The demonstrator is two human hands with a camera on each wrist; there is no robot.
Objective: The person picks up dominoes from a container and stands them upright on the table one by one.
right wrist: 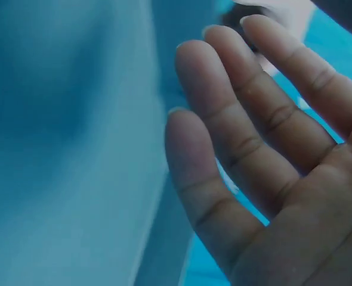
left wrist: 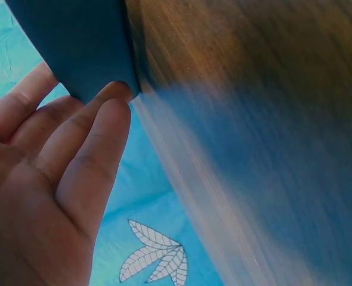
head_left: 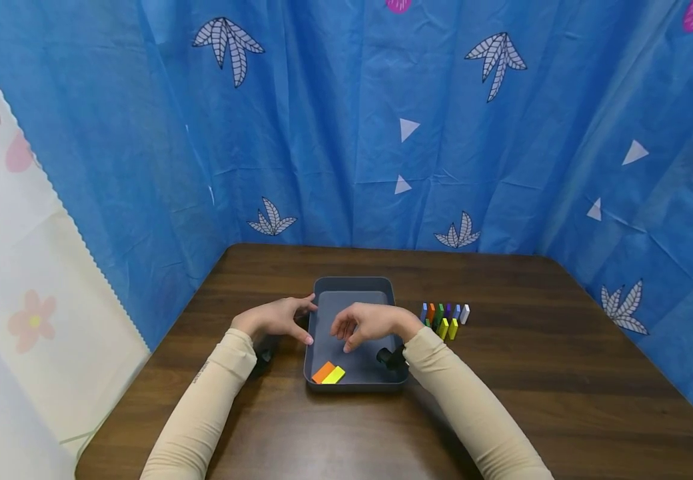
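Note:
A dark grey rectangular tray (head_left: 356, 387) lies on the table with its long sides running away from me. An orange block (head_left: 324, 373) and a yellow block (head_left: 334, 375) lie side by side in its near left corner. My left hand (head_left: 276, 318) is at the tray's left side, thumb and fingers spread; in the left wrist view its fingertips (left wrist: 117, 113) are right at the tray's outer wall. Over the tray's middle hovers my right hand (head_left: 372, 322), fingers loosely bent. Nothing shows between the right fingers (right wrist: 194, 71) in the right wrist view.
Right of the tray, several small coloured blocks stand upright in two rows, among them a white block (head_left: 465, 314) and a yellow block (head_left: 453, 329). A wooden table (head_left: 538, 373) carries everything. Blue curtain (head_left: 346, 133) hangs behind it, and a pale curtain (head_left: 16, 267) hangs on the left.

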